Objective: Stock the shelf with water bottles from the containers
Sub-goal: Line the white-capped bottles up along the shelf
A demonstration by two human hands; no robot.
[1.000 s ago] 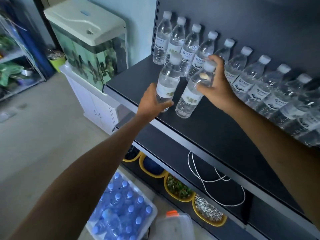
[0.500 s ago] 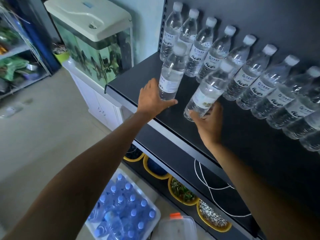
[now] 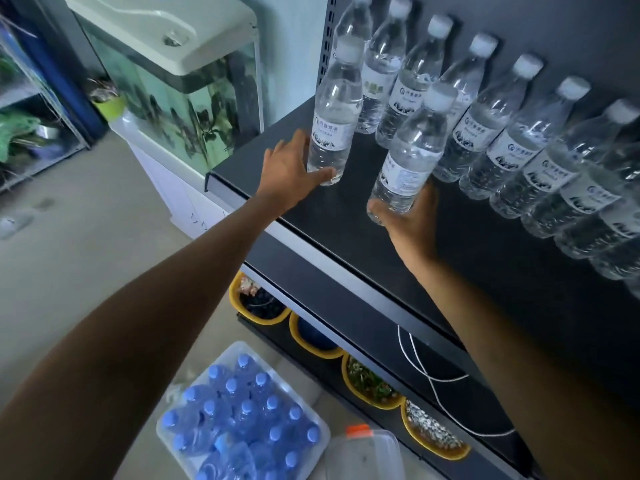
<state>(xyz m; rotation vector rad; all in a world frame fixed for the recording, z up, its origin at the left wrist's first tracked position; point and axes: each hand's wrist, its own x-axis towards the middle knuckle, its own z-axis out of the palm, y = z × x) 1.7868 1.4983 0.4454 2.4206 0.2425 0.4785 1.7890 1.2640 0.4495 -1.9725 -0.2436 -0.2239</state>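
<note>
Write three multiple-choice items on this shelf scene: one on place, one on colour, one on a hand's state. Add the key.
1. The container of blue-capped bottles sits: A) on a chair B) on the floor C) in a hand.
2. Caps on the shelf bottles are: A) red B) green C) white.
3. The right hand: A) grips the base of a bottle B) hangs empty C) lies flat.
Key: B, it lies on the floor; C, all are white; A, it curls round the base.
</note>
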